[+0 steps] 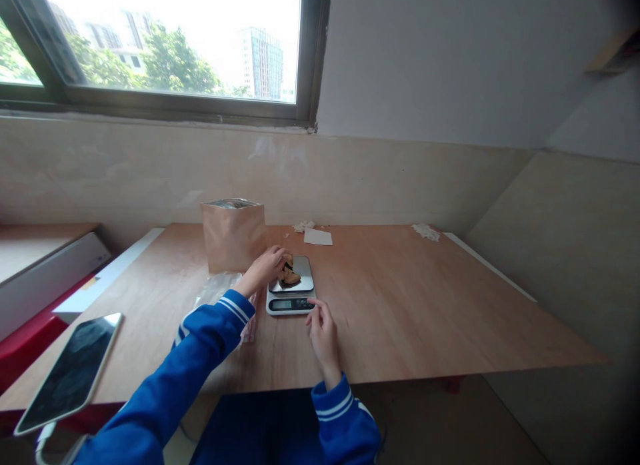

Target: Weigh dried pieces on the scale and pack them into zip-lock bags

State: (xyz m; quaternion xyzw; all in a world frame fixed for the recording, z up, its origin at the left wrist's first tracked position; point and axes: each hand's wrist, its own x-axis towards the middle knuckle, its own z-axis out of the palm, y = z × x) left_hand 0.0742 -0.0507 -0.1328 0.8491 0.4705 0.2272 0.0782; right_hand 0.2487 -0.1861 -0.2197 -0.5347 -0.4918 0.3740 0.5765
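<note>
"Sleeves (165, 378), two, blue, white-banded, lay nearest; one phone (75, 368), cabled, lay toward the left."

"And the hands?"

"Left hand (267, 268): fingers bent over brown, dried-looking pieces (291, 278); whether they pinched one could not be told. Right hand (323, 335): nothing held, index finger stretched to the control panel (291, 305), the others loosely curled; contact could not be made out."

"Where were the pieces?"

"On the shiny plate (306, 268) of one digital scale (283, 296), toward its left side. Scale stood on the wooden tabletop (425, 305); one brown pouch (233, 235), open-topped, behind and left; clear plastic (215, 285), partly hidden by the left sleeve."

"Step in hand?"

"Weighing, by appearances, with pieces being set or adjusted. Next move, in judgement, called for the left hand clear of the plate, letting the reading settle."
</note>
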